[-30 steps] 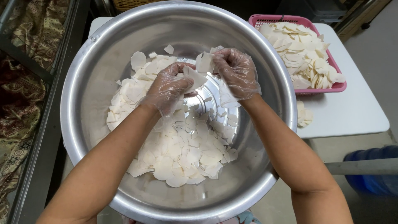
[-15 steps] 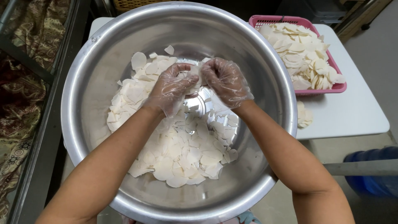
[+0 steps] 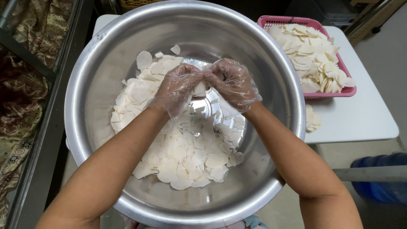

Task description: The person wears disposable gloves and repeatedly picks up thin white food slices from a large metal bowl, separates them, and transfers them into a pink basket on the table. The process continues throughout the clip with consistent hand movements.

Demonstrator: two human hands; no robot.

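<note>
A large steel bowl [image 3: 101, 76] fills the view and holds several thin white slices [image 3: 186, 152] spread over its bottom. Both of my hands wear clear plastic gloves and meet above the bowl's middle. My left hand [image 3: 178, 87] pinches a small stack of white slices [image 3: 199, 88] between its fingers. My right hand [image 3: 232, 82] is curled beside it, fingertips touching the same stack.
A pink plastic basket [image 3: 345, 91] heaped with more white slices stands on a white table [image 3: 360, 118] at the right. A few slices lie on the table by the bowl. A blue container [image 3: 377, 186] sits low right; patterned cloth lies at the left.
My right hand has moved left from the far side of the bowl and closed in against my left hand; both now pinch the slices together.
</note>
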